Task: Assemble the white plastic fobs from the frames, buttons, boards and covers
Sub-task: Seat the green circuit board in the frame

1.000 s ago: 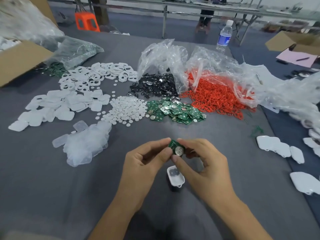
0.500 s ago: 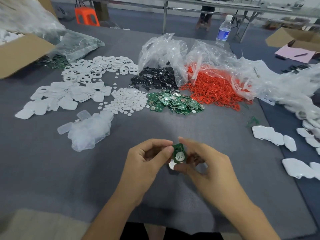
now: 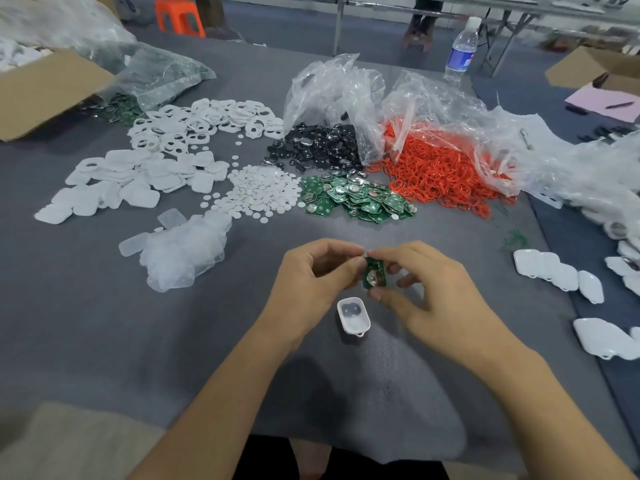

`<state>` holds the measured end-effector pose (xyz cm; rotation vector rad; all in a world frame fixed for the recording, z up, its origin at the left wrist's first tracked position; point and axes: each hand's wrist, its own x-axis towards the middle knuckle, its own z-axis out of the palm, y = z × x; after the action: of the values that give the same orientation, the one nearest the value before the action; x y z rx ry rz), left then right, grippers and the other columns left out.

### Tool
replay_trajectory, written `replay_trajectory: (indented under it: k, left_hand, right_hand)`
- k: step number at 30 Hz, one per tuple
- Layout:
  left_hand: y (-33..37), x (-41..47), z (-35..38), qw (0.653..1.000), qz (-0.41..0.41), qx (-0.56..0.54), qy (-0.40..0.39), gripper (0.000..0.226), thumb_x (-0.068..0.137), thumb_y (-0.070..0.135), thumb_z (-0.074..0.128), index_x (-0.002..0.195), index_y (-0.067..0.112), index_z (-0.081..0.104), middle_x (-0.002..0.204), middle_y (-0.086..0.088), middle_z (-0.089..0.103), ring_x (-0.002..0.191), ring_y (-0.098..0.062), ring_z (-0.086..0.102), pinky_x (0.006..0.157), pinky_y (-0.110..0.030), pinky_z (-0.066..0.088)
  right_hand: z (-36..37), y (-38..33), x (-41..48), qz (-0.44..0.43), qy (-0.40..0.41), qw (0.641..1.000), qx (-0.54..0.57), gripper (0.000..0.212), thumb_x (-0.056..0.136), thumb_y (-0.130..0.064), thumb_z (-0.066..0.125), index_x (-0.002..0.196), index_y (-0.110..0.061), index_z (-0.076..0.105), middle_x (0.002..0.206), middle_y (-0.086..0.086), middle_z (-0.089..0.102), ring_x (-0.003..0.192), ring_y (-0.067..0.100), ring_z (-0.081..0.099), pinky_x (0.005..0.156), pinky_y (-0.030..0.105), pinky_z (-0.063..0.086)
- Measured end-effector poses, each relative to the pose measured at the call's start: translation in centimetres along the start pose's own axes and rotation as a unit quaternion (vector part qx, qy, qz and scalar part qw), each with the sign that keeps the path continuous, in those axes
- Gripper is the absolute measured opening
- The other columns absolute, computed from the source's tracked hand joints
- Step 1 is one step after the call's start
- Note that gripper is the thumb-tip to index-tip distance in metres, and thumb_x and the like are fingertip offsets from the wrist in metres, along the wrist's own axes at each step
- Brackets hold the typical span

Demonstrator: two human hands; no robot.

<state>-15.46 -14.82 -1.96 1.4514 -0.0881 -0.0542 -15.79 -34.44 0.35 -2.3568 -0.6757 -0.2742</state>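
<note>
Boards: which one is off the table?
The board pinched between left hand and right hand, near the white shell. The others lie on the table, most in the green heap beside the red rings.

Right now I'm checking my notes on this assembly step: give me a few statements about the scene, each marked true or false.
1. The left hand and the right hand both pinch one green board above the table. True.
2. The white frame on the table already holds a board. False: it lies open, no board inside.
3. Red rings spill from a clear bag. True.
4. The water bottle lies on its side. False: it stands upright.
</note>
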Motion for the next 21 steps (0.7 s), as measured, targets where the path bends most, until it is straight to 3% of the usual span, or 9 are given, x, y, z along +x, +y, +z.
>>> replay_trajectory:
  k: [2,4,7,9,14,21]
  left_hand:
    - [-0.7,-0.3,-0.3,1.000,-0.002,0.025,-0.002,0.017,0.092,0.013,0.077,0.108,0.018,0.075,0.099,0.000,0.079,0.092,-0.010,0.075,0.083,-0.022,0.057]
    - [-2.2,-1.1,-1.2,0.990,0.005,0.139,-0.001,0.040,0.085,0.029,0.084,0.122,0.031,0.068,0.111,0.012,0.074,0.106,-0.004,0.069,0.089,-0.019,0.052]
    - [-4.1,-3.0,-2.2,0.926,0.019,0.374,-0.047,0.088,0.065,0.062,0.087,0.141,0.051,0.044,0.126,0.034,0.054,0.127,0.010,0.038,0.104,-0.015,0.032]
    - [-5.0,-3.4,-2.1,0.893,0.053,0.444,-0.058,0.098,0.064,0.071,0.080,0.148,0.049,0.035,0.128,0.037,0.052,0.131,0.009,0.031,0.109,-0.020,0.021]
    - [-5.7,-3.2,-2.1,0.900,0.076,0.427,-0.038,0.095,0.073,0.066,0.077,0.153,0.046,0.029,0.126,0.036,0.057,0.135,0.007,0.032,0.108,-0.010,0.009]
    - [-5.8,-3.1,-2.3,0.909,0.070,0.410,-0.037,0.090,0.078,0.062,0.078,0.152,0.050,0.028,0.130,0.035,0.059,0.138,0.004,0.038,0.111,-0.017,0.015]
  right_hand:
    - [0.5,0.5,-0.3,0.008,-0.004,1.000,0.000,0.040,0.084,-0.020,0.080,0.121,-0.025,0.066,0.109,-0.012,0.057,0.100,0.005,0.057,0.081,0.018,0.050]
    - [1.0,1.0,-0.6,0.035,-0.006,0.999,0.005,0.040,0.082,-0.020,0.081,0.119,-0.024,0.067,0.108,-0.011,0.056,0.098,0.006,0.057,0.081,0.020,0.050]
    - [1.8,1.6,-1.2,0.067,-0.044,0.997,0.022,0.041,0.082,-0.022,0.081,0.121,-0.027,0.066,0.104,-0.012,0.056,0.093,0.005,0.058,0.083,0.023,0.051]
    - [2.3,1.7,-1.2,0.070,-0.071,0.995,0.023,0.041,0.082,-0.023,0.081,0.120,-0.028,0.065,0.106,-0.016,0.056,0.094,0.004,0.058,0.084,0.023,0.051]
    - [3.0,1.7,-1.3,0.055,-0.110,0.992,0.011,0.041,0.079,-0.022,0.084,0.115,-0.030,0.066,0.106,-0.023,0.056,0.097,-0.008,0.054,0.082,0.005,0.038]
    - [2.6,2.1,-0.3,0.088,-0.159,0.983,0.023,0.042,0.067,-0.028,0.092,0.104,-0.033,0.074,0.090,-0.015,0.058,0.086,0.002,0.058,0.073,0.011,0.043]
